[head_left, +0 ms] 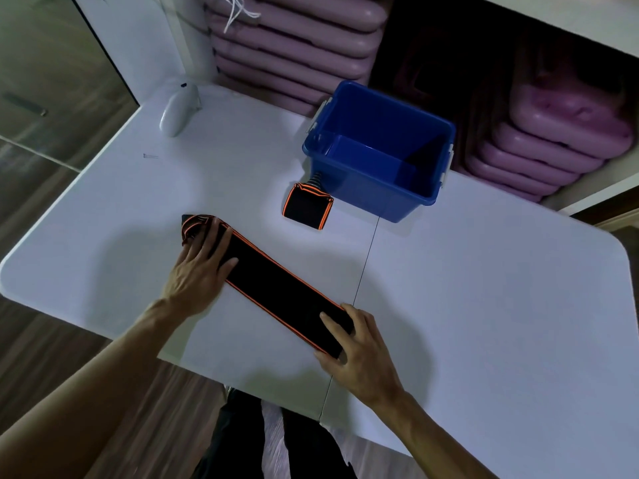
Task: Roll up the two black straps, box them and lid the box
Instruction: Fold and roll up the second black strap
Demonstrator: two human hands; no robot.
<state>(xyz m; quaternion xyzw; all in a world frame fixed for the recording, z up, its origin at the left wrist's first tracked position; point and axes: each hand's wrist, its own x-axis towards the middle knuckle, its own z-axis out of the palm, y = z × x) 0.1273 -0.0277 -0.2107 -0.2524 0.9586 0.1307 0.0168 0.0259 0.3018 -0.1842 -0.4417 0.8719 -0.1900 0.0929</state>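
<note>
A white controller [178, 110] lay at the far left of the white table [484, 305]. Nearer, the left hand [198, 271] lay flat with its fingers spread on the far end of a long black strap [276, 288]. That end was bunched up and a bit folded. The strap was flat, black, with thin orange lines along both long edges. It ran slanting across the table toward the person. The right hand [356, 347] pressed down on its near end, fingers a little apart, thumb at the edge. A second strap [306, 209] sat already rolled into a fat little bundle, black with orange edges, just beside the blue box [425, 198]. The box stood open. No strap was inside it.
</note>
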